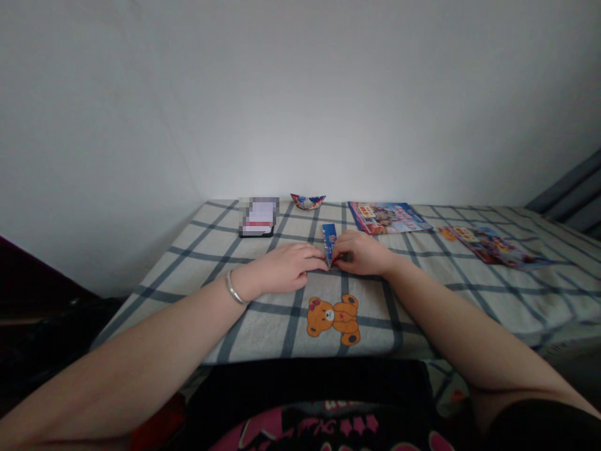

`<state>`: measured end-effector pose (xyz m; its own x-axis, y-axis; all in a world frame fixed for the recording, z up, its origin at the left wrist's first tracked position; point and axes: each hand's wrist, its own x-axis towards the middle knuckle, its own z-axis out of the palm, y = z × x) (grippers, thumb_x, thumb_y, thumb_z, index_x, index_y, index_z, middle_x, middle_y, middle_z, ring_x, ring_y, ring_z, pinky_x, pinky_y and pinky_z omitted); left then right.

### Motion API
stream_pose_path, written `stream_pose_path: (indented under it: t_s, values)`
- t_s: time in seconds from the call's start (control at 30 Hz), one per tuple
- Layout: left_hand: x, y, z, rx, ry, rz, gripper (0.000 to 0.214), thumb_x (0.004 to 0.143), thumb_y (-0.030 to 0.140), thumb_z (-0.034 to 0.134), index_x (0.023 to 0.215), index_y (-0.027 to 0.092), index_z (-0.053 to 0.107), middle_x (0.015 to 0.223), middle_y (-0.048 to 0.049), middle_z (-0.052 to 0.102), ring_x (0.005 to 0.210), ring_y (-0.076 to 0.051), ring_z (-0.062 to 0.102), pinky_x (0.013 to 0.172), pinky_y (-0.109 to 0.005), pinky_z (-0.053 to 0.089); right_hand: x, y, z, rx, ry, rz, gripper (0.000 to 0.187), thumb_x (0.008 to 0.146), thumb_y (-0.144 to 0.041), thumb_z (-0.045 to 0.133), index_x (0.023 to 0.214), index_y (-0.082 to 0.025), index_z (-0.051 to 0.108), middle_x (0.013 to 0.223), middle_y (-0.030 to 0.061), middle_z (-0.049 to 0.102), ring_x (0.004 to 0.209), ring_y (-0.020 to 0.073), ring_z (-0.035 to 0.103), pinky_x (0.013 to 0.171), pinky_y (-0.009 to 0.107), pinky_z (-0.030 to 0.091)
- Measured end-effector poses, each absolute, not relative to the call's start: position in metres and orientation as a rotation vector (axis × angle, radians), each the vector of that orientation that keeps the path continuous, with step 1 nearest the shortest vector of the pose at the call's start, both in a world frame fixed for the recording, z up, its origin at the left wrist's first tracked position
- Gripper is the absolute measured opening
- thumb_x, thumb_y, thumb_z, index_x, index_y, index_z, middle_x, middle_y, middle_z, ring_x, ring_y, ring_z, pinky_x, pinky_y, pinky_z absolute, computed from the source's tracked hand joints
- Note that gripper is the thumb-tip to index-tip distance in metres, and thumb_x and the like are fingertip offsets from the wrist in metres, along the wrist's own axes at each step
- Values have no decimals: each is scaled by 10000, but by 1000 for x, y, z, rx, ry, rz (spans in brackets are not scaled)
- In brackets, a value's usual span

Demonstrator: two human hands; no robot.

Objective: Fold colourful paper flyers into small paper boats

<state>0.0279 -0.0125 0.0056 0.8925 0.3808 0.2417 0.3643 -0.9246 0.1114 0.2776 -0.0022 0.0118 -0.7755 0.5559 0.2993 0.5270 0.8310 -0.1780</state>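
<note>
A narrow strip of folded blue printed paper (pixel 329 237) lies near the middle of the table and tapers to a point at its near end. My left hand (pixel 288 266), with a silver bangle at the wrist, rests flat with its fingers stretched out. Its fingertips touch the paper's left side close to the pointed end. On the other side, my right hand (pixel 360 252) has its fingers curled and pinched at the paper's right edge. Part of the strip is hidden behind those fingers.
A checked tablecloth (pixel 277 326) with a printed bear covers the table against a white wall. A phone (pixel 258 217) lies at the back left. Beside it stands a folded paper boat shape (pixel 308 202). Two printed leaflets (pixel 387 218) lie to the right.
</note>
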Motion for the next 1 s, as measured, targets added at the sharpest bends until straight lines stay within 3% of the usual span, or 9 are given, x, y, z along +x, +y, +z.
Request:
stream_pose_path:
  t_s: [0.27,0.57,1.0]
  values:
    - [27,-10,4,2996,543,407,475,774,49,489,1168,255,655,1314,-52,588,1264,-217,516,1112,-394,386,276,6,1,-856,-2580,158,54,845,-241,679,820,-209,715,806,30,695,823,177,612,820,314,444]
    - [26,-8,6,2973,531,393,457,790,64,493,1166,262,661,1333,-42,590,1272,-206,513,1122,-387,381,277,13,-13,-813,-2524,220,21,844,-228,669,842,-210,680,1175,87,675,1109,212,607,985,382,452]
    - [30,-14,1,3033,659,395,385,898,217,538,1279,248,587,1317,-66,559,1228,-225,512,1102,-396,378,275,16,-14,-838,-2514,222,33,835,-226,670,844,-212,643,1154,80,687,1128,228,612,986,427,450]
